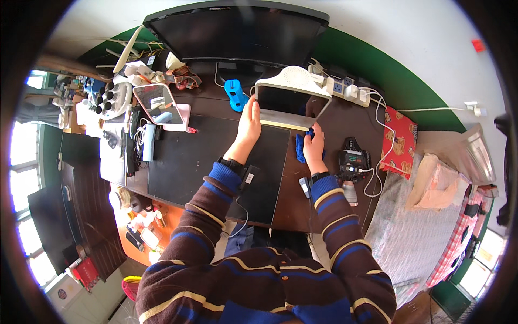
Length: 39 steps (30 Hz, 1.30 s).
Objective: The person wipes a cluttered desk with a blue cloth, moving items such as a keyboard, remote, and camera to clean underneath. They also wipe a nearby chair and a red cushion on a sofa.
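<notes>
Both hands are at a white-framed device with a dark screen and a round perforated speaker on top [289,103], near the back of the dark desk [218,154]. My left hand [249,125] lies along its left edge, the fingers extended and pressed to the frame. At its lower right corner is my right hand [315,143], closed on a dark blue cloth [300,149] that hangs beside the fingers. A blue plastic object [236,95] stands just left of the device. Each wrist wears a black strap with a small box and cable.
A large black monitor [243,34] stands behind. At the left are a pink-framed mirror [160,104] and a light blue box-shaped object [149,142]. To the right lie a headlamp [354,162] with a white cable, a power strip [344,90] with plugs and a red bear-patterned box [398,141].
</notes>
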Each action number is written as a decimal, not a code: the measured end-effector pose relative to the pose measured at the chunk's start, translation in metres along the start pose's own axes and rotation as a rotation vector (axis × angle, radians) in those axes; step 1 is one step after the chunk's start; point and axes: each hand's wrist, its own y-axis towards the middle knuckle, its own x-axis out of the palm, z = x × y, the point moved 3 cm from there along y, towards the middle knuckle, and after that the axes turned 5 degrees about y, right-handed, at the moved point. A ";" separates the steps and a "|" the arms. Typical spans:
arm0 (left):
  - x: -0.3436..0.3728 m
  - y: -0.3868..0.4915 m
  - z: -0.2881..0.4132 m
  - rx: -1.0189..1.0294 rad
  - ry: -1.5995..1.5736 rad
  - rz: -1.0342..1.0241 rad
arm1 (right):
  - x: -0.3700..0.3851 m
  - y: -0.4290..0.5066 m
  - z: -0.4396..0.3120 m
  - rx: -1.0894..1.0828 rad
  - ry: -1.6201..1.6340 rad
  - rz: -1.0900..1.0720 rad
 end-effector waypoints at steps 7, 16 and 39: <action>-0.009 -0.034 0.001 0.067 0.042 0.148 | 0.018 -0.050 0.000 0.197 0.262 0.032; -0.077 -0.095 -0.034 -0.211 -0.327 0.220 | 0.036 -0.131 -0.052 0.096 0.124 -0.158; -0.193 -0.124 -0.032 -0.240 0.279 0.663 | 0.032 -0.036 -0.116 -0.299 0.106 -0.261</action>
